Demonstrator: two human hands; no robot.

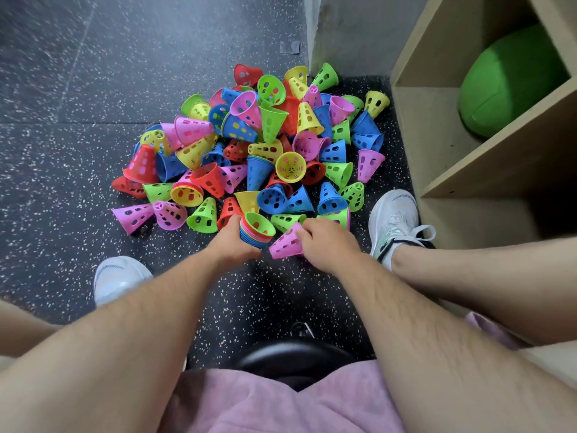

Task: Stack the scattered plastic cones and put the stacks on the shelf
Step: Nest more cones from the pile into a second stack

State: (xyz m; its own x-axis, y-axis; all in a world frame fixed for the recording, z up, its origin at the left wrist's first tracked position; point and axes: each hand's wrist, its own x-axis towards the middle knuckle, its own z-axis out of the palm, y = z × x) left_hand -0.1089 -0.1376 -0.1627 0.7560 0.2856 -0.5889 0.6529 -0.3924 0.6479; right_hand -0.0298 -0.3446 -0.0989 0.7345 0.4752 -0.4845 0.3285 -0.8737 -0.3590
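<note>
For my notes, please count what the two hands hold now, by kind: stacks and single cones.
stack: 1, in the left hand
pink cone: 1, in the right hand
Total: 2

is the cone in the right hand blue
No, the right hand grips a pink cone, close beside the multicoloured stack that the left hand holds.
</note>
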